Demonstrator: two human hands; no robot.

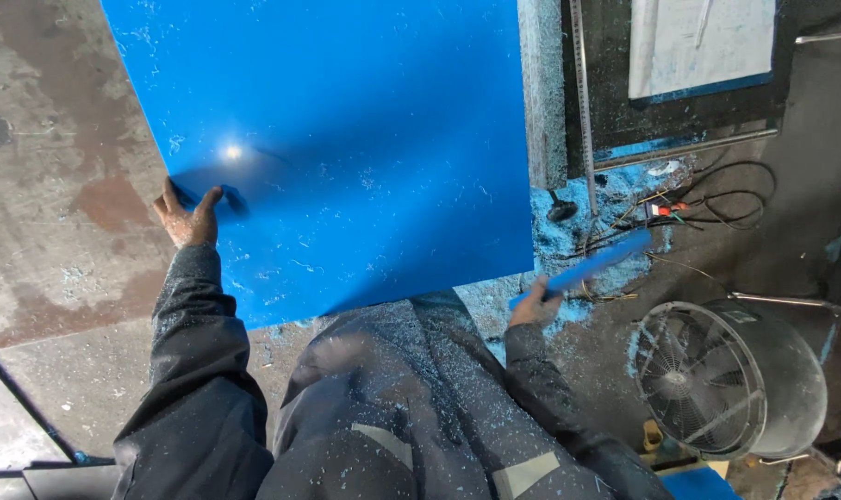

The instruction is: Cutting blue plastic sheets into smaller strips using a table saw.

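A large glossy blue sheet (346,139) lies across a rusty metal table (50,204), its near edge over my lap. My left hand (189,218) presses on the sheet's left edge, fingers spread against it. My right hand (534,306) is off the sheet's lower right corner and grips a narrow blue strip (591,266) that points up and to the right. Blue shavings dust my dark sleeves and trousers.
A round metal fan (730,375) stands on the floor at lower right. Tangled wires (707,208) and blue shavings lie on the floor beyond my right hand. A long metal ruler (582,102) and a grey bar (541,93) run along the sheet's right side. A white board (703,46) sits top right.
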